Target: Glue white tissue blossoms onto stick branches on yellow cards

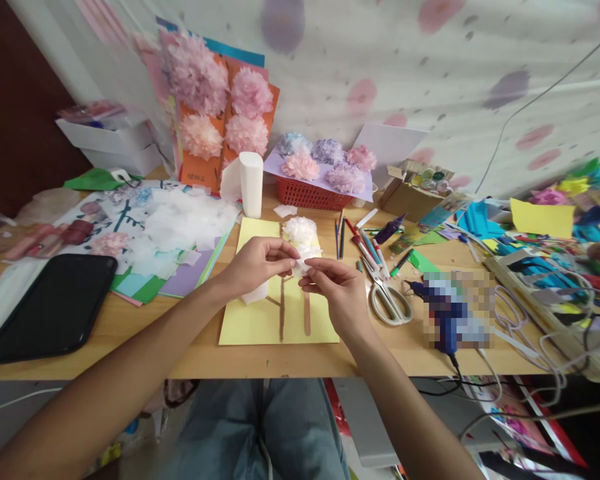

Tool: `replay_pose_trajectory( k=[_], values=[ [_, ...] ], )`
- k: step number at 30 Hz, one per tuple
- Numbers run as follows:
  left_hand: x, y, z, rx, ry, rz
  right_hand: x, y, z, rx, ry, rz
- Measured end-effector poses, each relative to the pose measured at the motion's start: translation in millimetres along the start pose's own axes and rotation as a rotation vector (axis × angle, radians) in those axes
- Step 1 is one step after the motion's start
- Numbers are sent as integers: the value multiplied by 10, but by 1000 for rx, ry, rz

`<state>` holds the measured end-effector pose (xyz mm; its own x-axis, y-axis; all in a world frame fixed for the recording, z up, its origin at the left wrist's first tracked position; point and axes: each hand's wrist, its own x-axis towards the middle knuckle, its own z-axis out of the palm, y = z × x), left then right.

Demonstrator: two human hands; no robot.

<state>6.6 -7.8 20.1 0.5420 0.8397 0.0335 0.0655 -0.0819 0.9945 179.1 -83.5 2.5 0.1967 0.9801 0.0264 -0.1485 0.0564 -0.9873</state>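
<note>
My left hand [265,263] and my right hand [336,287] meet over a yellow sheet of paper [250,323]. Pinched between the fingertips of both is a small piece of white tissue paper [301,268], partly hidden by the fingers. Just beyond lies a fluffy white paper flower [300,230] at the sheet's far end. On the sheet are a brown branched stem [282,313] and a flat brown stick [307,315]. A white piece [255,293] lies beneath my left hand, mostly covered.
Scissors [390,303], several markers [363,243] and a blue glue gun [445,313] with cables lie to the right. Tissue pieces [185,220] and a black tablet [53,307] are left. Behind stand a white roll [251,185] and a red basket [310,193] topped with paper flowers.
</note>
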Motion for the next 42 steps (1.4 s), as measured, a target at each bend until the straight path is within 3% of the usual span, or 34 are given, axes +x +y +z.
replay_pose_trajectory(
  k=[3, 10, 20, 24, 29, 35, 42],
  values=[
    [-1, -11, 4, -99, 0, -53, -13, 38, -11, -51, -6, -85],
    [-21, -2, 21, -277, 16, -111, -74, 37, 1, -436, -16, -486],
    [-21, -22, 23, -328, -8, -121, -84, -10, 16, -580, -39, -532],
    [-10, -43, 35, -256, -16, -77, -115, 15, 4, -451, -99, -435],
    [9, -65, 24, -134, -9, -27, -61, -28, -12, -238, -65, -175],
    [8, -70, 36, -84, -18, 43, 76, -119, -4, -110, -129, 123],
    [-26, -14, 65, -193, -75, -55, 39, -120, 42, -27, 24, 84]
  ],
)
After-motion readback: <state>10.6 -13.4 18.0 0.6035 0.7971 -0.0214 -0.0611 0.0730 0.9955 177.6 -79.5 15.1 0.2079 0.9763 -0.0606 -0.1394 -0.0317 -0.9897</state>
